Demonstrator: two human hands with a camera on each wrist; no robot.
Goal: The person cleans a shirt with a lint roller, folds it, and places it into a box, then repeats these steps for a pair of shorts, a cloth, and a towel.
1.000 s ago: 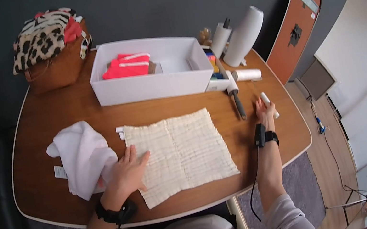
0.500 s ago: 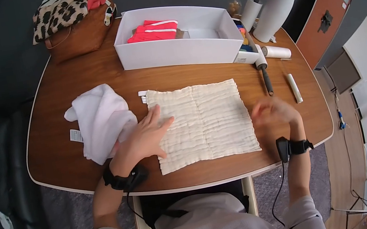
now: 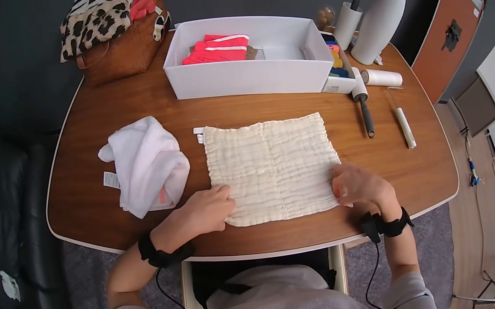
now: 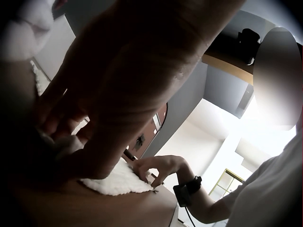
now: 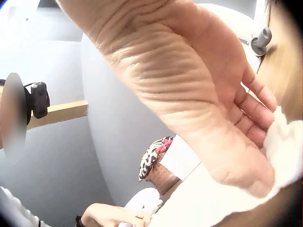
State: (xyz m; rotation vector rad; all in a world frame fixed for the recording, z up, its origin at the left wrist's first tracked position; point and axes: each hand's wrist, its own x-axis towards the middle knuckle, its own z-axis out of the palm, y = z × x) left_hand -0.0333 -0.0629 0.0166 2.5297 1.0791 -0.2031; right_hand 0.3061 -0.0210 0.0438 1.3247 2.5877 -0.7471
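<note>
A cream crinkled muslin cloth [image 3: 272, 163] lies spread flat on the table, a white tag at its far left corner. My left hand [image 3: 206, 211] grips its left edge near the front corner; in the left wrist view a bit of fabric shows between the curled fingers [image 4: 59, 125] and thumb. At the opposite edge my right hand [image 3: 360, 184] pinches the cloth, its thumb [image 5: 246, 175] on the fabric in the right wrist view. Left of the muslin lies a crumpled white fleecy cloth [image 3: 147, 161] with a tag.
Behind the muslin stands a white box [image 3: 247, 76] holding folded red fabric [image 3: 217, 49]. A lint roller [image 3: 364, 105], a white roll [image 3: 382, 77] and a thin white tube [image 3: 406, 128] lie to the right. A brown bag [image 3: 123, 54] with patterned fabric stands at the back left.
My right hand has come from beside the thin white tube to the muslin's right edge. My left hand, earlier spread on the cloth, has slid toward the front and its fingers have curled.
</note>
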